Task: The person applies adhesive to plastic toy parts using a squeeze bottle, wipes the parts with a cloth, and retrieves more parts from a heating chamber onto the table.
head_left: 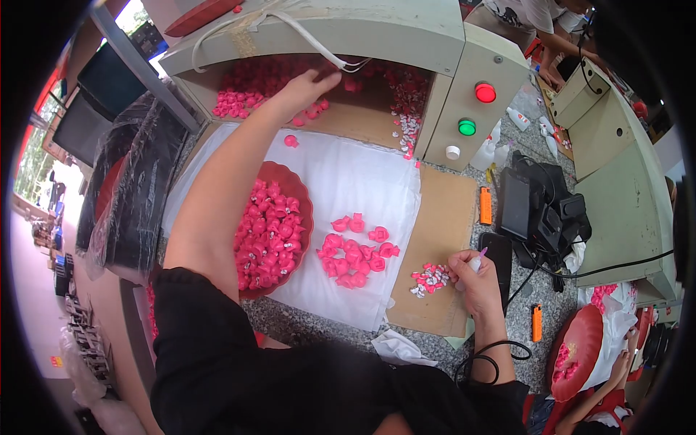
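Observation:
My left hand [310,90] reaches into the opening of the grey metal box, above several pink pieces on its brown floor. Its fingers look stretched apart, with nothing visible in them. My right hand [478,283] is closed around a small white bottle with a purple nozzle [475,263], tip pointing up. Beside it, a small heap of pink and white bits [431,279] lies on brown cardboard [435,232]. Loose pink figure-like pieces [353,257] sit on the white sheet [362,167]. Left of them, a red scalloped bowl [307,217] holds many pink pieces.
The grey box [406,32] has red [485,92] and green [466,127] lights. Orange lighter-like objects [486,206], black electronics [525,210] and cables lie at right. Another red bowl [580,341] stands lower right. Other people work at upper right and lower right.

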Demonstrator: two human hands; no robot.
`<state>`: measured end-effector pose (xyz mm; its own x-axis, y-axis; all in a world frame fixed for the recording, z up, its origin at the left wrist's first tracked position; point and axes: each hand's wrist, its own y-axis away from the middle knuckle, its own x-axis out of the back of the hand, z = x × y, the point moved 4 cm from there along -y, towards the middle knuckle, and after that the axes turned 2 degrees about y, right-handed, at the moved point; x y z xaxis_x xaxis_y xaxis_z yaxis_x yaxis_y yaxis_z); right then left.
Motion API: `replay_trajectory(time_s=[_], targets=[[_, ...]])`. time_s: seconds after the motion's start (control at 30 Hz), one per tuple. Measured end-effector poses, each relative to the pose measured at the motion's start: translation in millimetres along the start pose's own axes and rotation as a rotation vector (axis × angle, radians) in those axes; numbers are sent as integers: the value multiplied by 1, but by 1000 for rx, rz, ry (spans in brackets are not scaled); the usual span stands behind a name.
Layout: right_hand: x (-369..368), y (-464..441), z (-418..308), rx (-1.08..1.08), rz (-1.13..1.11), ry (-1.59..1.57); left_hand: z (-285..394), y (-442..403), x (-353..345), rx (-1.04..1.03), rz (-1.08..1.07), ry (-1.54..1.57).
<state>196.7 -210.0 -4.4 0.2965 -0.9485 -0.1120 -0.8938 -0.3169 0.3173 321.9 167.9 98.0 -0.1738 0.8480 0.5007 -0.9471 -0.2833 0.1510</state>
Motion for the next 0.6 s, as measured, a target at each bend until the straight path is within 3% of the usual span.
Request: replay_trajectory(time_s=[0.07,0.13,0.2,0.33,0.4,0.47,0.5,0.53,0.6], targets=[[0,0,1,-10,-3,-16,-37,-5,13,-124,183,-752],[-1,0,0,-15,2,-37,-78,-2,13,-307,415,-1141],[-3,2,-4,-11,-11,-22,-113,-10,11,129,-65,-545],[-4,4,-6,0,-2,-24,-112,-21,-2,239,-215,-607],[-5,5,-9,49,5,-13,-74,-24,1,-259,201,181],[-5,6,-10,77,1,-17,-36,-17,14,-282,532,221],[-4,6,-11,98,-3,-19,-31,-19,18,-512,860,-513],[-2,6,-10,96,8,-21,-23,-5,16,-517,851,-510],[1,7,-11,103,18,0,6,50,-12,-313,-32,-170]])
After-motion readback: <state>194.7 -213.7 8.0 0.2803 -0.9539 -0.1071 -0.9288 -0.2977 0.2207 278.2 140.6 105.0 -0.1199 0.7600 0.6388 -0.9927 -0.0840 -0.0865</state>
